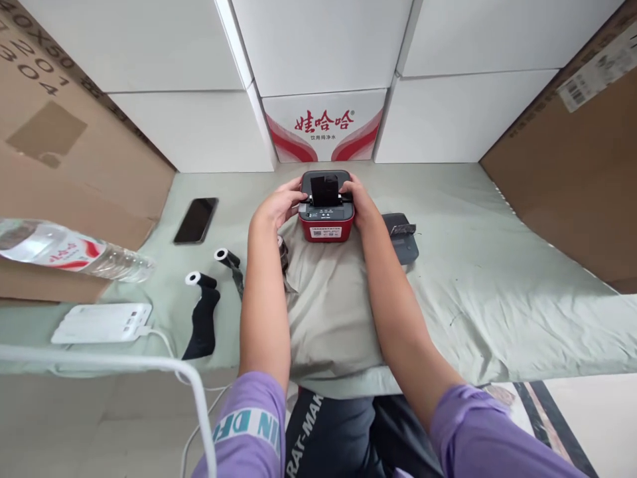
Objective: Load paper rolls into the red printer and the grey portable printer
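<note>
Both hands on the red-and-black device (326, 214), centred between them. Left fingers (291, 188) curl closed around its left side, thumb on top; right fingers (356, 186) mirror that, thumb just beside the black strip (325, 190) standing up from the top (far fingertips hidden, can't tell how far they wrap).

Device front sticker: QR code, rest too small to read. Beyond the fingers: white carton (326, 147) reading 娃哈哈, 饮用纯净水, contents hidden.

Left of left fingers: phone (196, 220), dark screen. Nearer the body: two black rolls (202, 325) on white cores, strips trailing. Farther left: power bank (102, 322) with cable plugged in, clear bottle (64, 249) labelled 娃哈哈 (fill unclear), brown carton (74, 179) marked 40X50 and 304.

Right of right fingers, nearer the body: dark grey shell (405, 250), dark strip across it.
</note>
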A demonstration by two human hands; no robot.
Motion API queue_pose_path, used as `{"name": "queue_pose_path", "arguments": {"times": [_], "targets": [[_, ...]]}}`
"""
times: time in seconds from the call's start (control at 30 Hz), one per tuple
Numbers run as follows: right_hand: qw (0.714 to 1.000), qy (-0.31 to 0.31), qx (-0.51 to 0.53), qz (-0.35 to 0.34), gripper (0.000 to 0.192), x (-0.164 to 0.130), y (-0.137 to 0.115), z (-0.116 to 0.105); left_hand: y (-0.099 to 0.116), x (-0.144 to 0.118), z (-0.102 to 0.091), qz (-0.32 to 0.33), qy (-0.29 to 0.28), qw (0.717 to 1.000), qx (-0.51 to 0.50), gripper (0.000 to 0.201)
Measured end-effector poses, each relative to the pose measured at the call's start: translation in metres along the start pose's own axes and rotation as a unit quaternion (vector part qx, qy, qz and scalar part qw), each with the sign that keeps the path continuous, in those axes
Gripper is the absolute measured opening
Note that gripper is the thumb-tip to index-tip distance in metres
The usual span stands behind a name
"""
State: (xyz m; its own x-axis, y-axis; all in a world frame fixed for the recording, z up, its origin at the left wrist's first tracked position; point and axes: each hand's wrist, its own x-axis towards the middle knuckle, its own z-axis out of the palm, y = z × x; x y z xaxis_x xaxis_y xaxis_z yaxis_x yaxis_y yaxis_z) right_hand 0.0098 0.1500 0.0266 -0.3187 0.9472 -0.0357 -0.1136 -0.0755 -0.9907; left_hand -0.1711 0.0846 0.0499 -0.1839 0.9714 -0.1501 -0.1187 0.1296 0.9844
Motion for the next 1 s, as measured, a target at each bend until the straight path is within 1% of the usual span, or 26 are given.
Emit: {"name": "queue_pose_path", "arguments": {"times": [0.1, 0.17, 0.23, 0.33, 0.43, 0.53, 0.6, 0.7, 0.77, 0.8, 0.87, 0.9, 0.93, 1.0], "targets": [[0.999, 0.023, -0.019, -0.02, 0.056, -0.001, 0.001, 0.0, 0.003, -0.004, -0.003, -0.015, -0.021, 1.0, -0.014, 0.059], [0.997, 0.026, -0.058, -0.035, 0.058, 0.0, 0.002, 0.0, 0.003, -0.005, -0.003, -0.014, -0.018, 1.0, -0.005, 0.062], [0.997, 0.023, -0.067, -0.042, 0.062, 0.002, 0.005, -0.002, 0.003, -0.006, -0.002, -0.013, -0.015, 1.0, 0.008, 0.066], [0.999, 0.01, 0.02, -0.046, 0.062, 0.007, 0.012, -0.007, 0.003, -0.006, -0.003, -0.017, -0.044, 0.999, 0.025, 0.07], [0.992, 0.0, 0.113, -0.053, 0.055, 0.013, 0.022, -0.009, 0.005, -0.006, -0.004, -0.004, -0.076, 0.995, 0.066, 0.077], [0.985, 0.025, 0.161, -0.064, 0.049, 0.018, 0.034, -0.007, 0.007, -0.006, -0.006, 0.029, -0.067, 0.99, 0.119, 0.079], [0.978, 0.049, 0.183, -0.085, 0.048, 0.019, 0.042, -0.004, 0.009, -0.006, -0.006, 0.063, -0.072, 0.982, 0.162, 0.068], [0.97, 0.065, 0.204, -0.116, 0.046, 0.018, 0.051, -0.002, 0.015, -0.01, -0.005, 0.117, -0.091, 0.958, 0.246, 0.038], [0.969, 0.066, 0.207, -0.121, 0.045, 0.018, 0.054, -0.002, 0.022, -0.015, -0.004, 0.135, -0.071, 0.94, 0.305, 0.023], [0.969, 0.067, 0.208, -0.12, 0.044, 0.018, 0.054, -0.002, 0.027, -0.018, -0.002, 0.137, -0.055, 0.933, 0.329, 0.021], [0.969, 0.068, 0.208, -0.116, 0.045, 0.018, 0.055, -0.003, 0.038, -0.028, 0.001, 0.13, -0.035, 0.921, 0.365, 0.029], [0.969, 0.069, 0.209, -0.116, 0.045, 0.019, 0.055, -0.004, 0.044, -0.034, 0.004, 0.122, -0.038, 0.918, 0.377, 0.036], [0.968, 0.069, 0.208, -0.118, 0.045, 0.019, 0.055, -0.004, 0.05, -0.041, 0.006, 0.111, -0.049, 0.915, 0.385, 0.043], [0.968, 0.066, 0.208, -0.124, 0.045, 0.02, 0.055, -0.004, 0.063, -0.057, 0.011, 0.083, -0.087, 0.91, 0.398, 0.053]]}}
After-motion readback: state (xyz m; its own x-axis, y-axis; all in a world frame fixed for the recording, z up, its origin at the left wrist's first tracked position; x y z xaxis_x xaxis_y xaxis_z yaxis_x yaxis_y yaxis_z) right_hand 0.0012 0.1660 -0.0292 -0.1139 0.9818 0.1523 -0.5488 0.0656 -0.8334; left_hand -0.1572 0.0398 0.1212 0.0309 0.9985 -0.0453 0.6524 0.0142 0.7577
